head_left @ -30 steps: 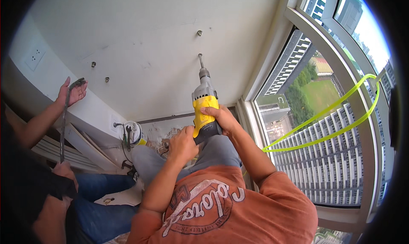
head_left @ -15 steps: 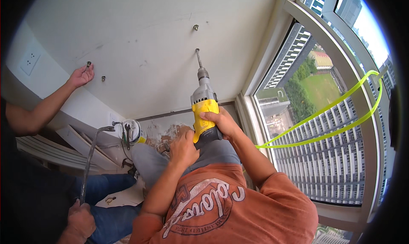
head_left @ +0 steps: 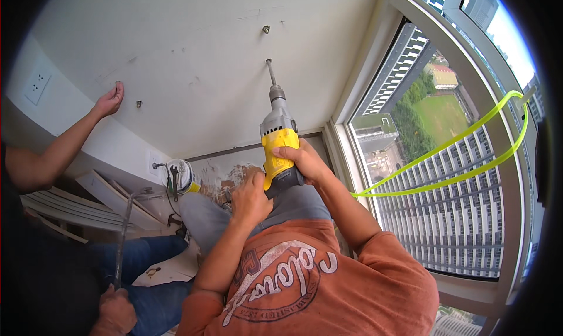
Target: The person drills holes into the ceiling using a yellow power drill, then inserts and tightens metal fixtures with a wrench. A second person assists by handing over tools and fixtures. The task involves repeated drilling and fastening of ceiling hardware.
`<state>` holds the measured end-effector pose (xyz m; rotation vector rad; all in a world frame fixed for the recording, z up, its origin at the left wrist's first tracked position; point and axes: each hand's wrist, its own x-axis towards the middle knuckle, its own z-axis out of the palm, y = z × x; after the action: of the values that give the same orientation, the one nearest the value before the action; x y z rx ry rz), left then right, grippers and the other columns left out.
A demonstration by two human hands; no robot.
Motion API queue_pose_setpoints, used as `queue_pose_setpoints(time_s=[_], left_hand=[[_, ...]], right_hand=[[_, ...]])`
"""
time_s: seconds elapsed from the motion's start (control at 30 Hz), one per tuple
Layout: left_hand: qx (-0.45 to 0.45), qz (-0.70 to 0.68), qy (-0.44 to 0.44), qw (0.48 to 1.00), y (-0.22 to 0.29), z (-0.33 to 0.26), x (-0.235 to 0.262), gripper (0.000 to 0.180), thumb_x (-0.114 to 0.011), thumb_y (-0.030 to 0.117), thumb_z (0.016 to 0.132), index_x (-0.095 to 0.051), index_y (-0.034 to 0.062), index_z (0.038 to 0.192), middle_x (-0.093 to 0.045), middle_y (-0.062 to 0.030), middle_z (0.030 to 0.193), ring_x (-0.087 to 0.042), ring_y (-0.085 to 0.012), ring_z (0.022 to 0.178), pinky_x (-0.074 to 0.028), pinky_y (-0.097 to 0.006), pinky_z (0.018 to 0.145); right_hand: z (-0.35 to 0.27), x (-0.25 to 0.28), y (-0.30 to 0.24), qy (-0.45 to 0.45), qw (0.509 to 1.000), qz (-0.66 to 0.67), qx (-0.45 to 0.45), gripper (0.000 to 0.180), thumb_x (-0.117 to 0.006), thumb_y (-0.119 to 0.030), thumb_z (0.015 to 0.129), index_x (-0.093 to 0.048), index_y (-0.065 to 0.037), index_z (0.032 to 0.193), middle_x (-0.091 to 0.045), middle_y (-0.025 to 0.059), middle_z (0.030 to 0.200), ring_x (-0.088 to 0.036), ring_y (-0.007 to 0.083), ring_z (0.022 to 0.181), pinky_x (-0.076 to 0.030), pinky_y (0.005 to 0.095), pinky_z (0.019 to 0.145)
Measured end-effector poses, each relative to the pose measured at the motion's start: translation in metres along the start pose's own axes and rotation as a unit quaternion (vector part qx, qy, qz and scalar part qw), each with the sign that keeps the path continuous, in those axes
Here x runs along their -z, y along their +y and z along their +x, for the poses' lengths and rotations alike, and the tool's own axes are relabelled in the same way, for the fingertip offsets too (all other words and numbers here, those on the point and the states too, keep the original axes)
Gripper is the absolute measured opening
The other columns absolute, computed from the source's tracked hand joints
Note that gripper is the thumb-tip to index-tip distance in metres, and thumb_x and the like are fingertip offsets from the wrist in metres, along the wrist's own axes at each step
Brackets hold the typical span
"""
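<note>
A yellow and grey power drill [head_left: 280, 141] points away from me, with its long bit [head_left: 271, 71] meeting the white wall. My right hand [head_left: 302, 162] wraps the right side of the drill's body, its thumb lying across the yellow casing. At the rear left of the tool, my left hand [head_left: 252, 200] is closed; the part of the drill it grips is mostly hidden. Just beyond the bit's tip, a metal anchor bolt [head_left: 266, 29] sticks out of the wall. Another bolt [head_left: 139, 104] protrudes farther left.
On the left, a co-worker's hand [head_left: 109, 99] is raised at the wall; their other hand [head_left: 115, 312] holds a hooked metal bar [head_left: 122, 236]. A white bucket [head_left: 186, 175] with tools on its rim stands nearby. A yellow-green strap [head_left: 446, 185] stretches across the window at right.
The co-worker's raised fingers have shifted, and the bolt seen at them before no longer shows. Their bar's hooked end has dipped slightly. My hands keep the same hold on the drill.
</note>
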<state>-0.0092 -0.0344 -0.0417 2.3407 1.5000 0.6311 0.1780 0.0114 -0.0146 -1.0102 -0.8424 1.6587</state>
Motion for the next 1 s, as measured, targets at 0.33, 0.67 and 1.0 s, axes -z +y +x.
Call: queue_pose_setpoints(time_s=[0.33, 0.67, 1.0], left_hand=[[0.013, 0.011, -0.025, 1.000, 0.002, -0.004, 0.001, 0.056, -0.081, 0.011, 0.064, -0.052, 0.0064, 0.112, -0.062, -0.0148, 0.101, -0.063, -0.0385, 0.093, -0.049, -0.049, 0.079], [0.009, 0.001, -0.039, 0.999, 0.000, -0.004, -0.003, 0.054, -0.081, 0.014, 0.066, -0.050, 0.0062, 0.110, -0.061, -0.0157, 0.100, -0.063, -0.0401, 0.091, -0.049, -0.050, 0.076], [-0.004, 0.010, -0.024, 1.000, 0.006, 0.035, 0.023, 0.044, -0.074, 0.010, 0.070, -0.052, 0.0049, 0.108, -0.062, -0.0170, 0.097, -0.063, -0.0423, 0.090, -0.049, -0.052, 0.075]], right_hand=[[-0.007, -0.006, -0.004, 0.009, 1.000, 0.001, -0.004, 0.035, -0.073, -0.017, 0.080, -0.063, 0.006, 0.104, -0.069, 0.0140, 0.089, -0.068, 0.0223, 0.075, -0.055, 0.0339, 0.069], [-0.004, -0.002, -0.001, -0.002, 1.000, -0.016, 0.008, 0.034, -0.073, -0.017, 0.079, -0.064, 0.006, 0.102, -0.069, 0.0147, 0.090, -0.068, 0.0213, 0.076, -0.056, 0.0339, 0.070], [0.025, 0.002, -0.030, 0.005, 0.998, 0.039, -0.056, 0.042, -0.073, -0.018, 0.081, -0.059, 0.008, 0.110, -0.067, 0.0176, 0.094, -0.069, 0.0250, 0.076, -0.058, 0.0370, 0.070]])
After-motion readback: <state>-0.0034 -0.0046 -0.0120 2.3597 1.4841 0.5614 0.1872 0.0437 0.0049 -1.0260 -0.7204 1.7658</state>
